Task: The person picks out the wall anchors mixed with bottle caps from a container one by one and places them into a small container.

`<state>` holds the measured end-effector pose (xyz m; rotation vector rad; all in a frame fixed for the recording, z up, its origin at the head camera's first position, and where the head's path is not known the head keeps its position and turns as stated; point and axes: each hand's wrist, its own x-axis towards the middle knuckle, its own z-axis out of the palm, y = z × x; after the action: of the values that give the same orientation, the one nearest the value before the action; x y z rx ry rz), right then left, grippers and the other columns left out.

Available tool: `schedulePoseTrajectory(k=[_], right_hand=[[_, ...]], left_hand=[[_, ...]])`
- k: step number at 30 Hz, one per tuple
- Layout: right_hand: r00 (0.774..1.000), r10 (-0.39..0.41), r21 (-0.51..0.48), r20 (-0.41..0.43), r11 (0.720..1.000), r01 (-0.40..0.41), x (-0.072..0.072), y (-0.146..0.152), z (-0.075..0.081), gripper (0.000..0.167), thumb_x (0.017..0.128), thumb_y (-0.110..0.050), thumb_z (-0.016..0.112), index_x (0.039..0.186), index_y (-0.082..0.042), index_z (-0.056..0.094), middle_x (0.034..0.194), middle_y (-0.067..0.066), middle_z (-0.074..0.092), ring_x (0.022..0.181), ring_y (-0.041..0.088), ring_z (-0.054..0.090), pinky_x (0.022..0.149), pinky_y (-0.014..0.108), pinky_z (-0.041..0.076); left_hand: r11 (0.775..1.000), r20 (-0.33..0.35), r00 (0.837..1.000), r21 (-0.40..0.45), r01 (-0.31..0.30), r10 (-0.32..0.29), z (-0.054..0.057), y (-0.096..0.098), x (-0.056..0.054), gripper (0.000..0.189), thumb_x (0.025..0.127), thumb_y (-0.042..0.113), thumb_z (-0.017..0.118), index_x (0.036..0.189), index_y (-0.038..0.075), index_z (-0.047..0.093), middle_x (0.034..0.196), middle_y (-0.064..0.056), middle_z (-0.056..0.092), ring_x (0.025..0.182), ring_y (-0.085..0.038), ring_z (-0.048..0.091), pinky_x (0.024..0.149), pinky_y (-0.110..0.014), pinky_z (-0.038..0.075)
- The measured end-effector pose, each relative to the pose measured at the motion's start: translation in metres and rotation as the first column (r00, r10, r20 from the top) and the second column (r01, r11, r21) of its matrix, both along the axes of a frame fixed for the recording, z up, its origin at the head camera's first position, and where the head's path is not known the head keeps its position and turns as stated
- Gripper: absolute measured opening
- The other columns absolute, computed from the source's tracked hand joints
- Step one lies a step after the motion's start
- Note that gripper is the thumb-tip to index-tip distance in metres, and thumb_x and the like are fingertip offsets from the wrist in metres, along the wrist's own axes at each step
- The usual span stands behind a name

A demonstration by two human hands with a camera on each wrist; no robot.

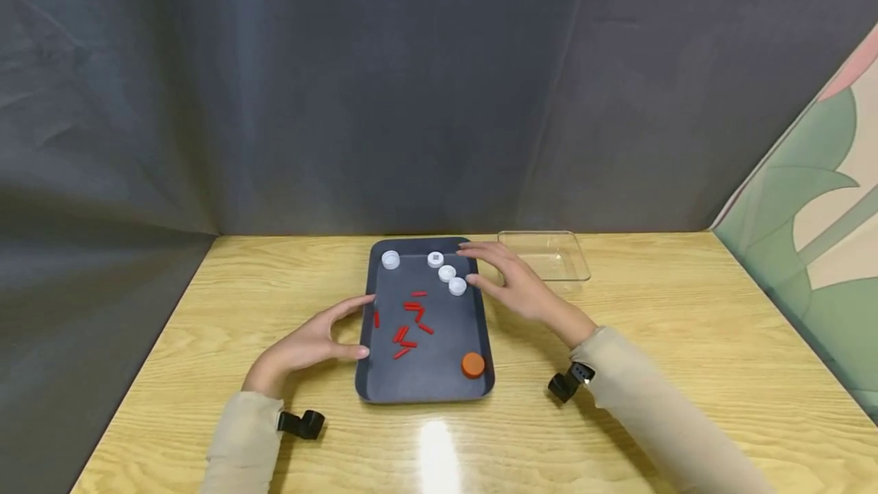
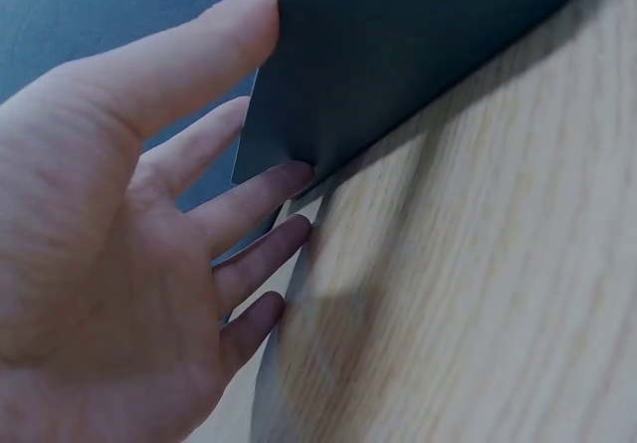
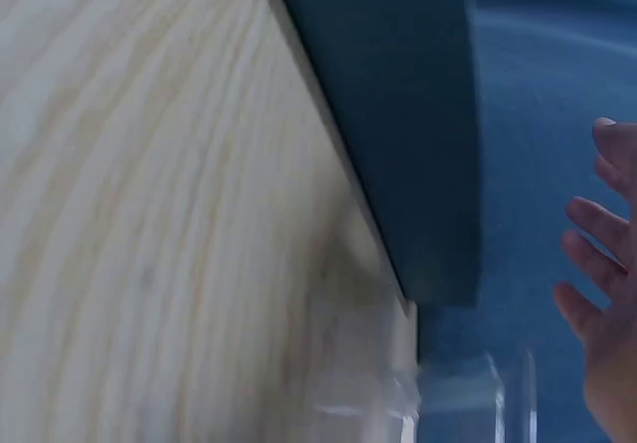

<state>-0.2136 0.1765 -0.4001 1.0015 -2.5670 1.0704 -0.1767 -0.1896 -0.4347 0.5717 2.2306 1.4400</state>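
A dark grey tray (image 1: pixel 432 383) lies lengthwise on the wooden table. My left hand (image 1: pixel 309 338) is at its left side, thumb and fingers spread and touching the rim; the left wrist view shows this hand (image 2: pixel 149 234) against the tray's outer wall (image 2: pixel 378 55). Over the tray's upper right edge hovers my right hand (image 1: pixel 511 280), fingers loosely extended, holding nothing. Its fingertips are close to white round caps (image 1: pixel 457 286), several of which lie near the far end. Short red sticks (image 1: pixel 408 344) are scattered mid-tray. An orange cap (image 1: pixel 472 365) occupies the near right corner.
A clear plastic container (image 1: pixel 549 254) stands behind the right hand, beyond the tray's right side. Dark cloth (image 1: pixel 411 97) hangs along the table's back edge. At the far right is a patterned panel (image 1: pixel 816 250). Each wrist wears a black camera (image 1: pixel 302 425).
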Motion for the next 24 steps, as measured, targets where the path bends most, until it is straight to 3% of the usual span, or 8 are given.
schedulePoseTrajectory(k=[11, 18, 24], right_hand=[[0.991, 0.104, 0.019, 0.08, 0.994, -0.105, -0.025, -0.028, -0.01, 0.037, 0.095, -0.019, 0.069, 0.13, -0.008, 0.065, 0.133, 0.003, 0.061, 0.127, 0.022, 0.051, 0.106, 0.044, 0.04], [0.983, 0.136, 0.109, 0.121, 0.983, -0.149, -0.037, -0.044, -0.012, 0.026, 0.093, -0.02, 0.071, 0.117, -0.01, 0.072, 0.118, -0.001, 0.067, 0.114, 0.017, 0.056, 0.094, 0.04, 0.048], [0.983, 0.161, 0.19, 0.092, 0.966, -0.176, -0.048, -0.054, -0.017, 0.023, 0.09, -0.019, 0.075, 0.112, -0.012, 0.075, 0.11, -0.002, 0.069, 0.108, 0.017, 0.059, 0.091, 0.036, 0.048]], left_hand=[[1.0, 0.0, 1.0, 0.004, 0.021, -0.021, 0.001, -0.002, -0.006, 0.084, 0.084, 0.021, 0.081, 0.154, 0.017, 0.035, 0.16, -0.011, 0.026, 0.147, -0.035, 0.019, 0.114, -0.061, 0.018], [1.0, 0.002, 1.0, 0.003, 0.023, -0.023, 0.002, -0.002, -0.006, 0.082, 0.086, 0.02, 0.079, 0.155, 0.017, 0.035, 0.16, -0.012, 0.026, 0.147, -0.036, 0.02, 0.114, -0.062, 0.018], [1.0, -0.01, 1.0, -0.005, 0.023, -0.023, 0.004, -0.003, -0.007, 0.083, 0.086, 0.021, 0.079, 0.155, 0.015, 0.033, 0.161, -0.012, 0.024, 0.147, -0.037, 0.017, 0.113, -0.064, 0.017]])
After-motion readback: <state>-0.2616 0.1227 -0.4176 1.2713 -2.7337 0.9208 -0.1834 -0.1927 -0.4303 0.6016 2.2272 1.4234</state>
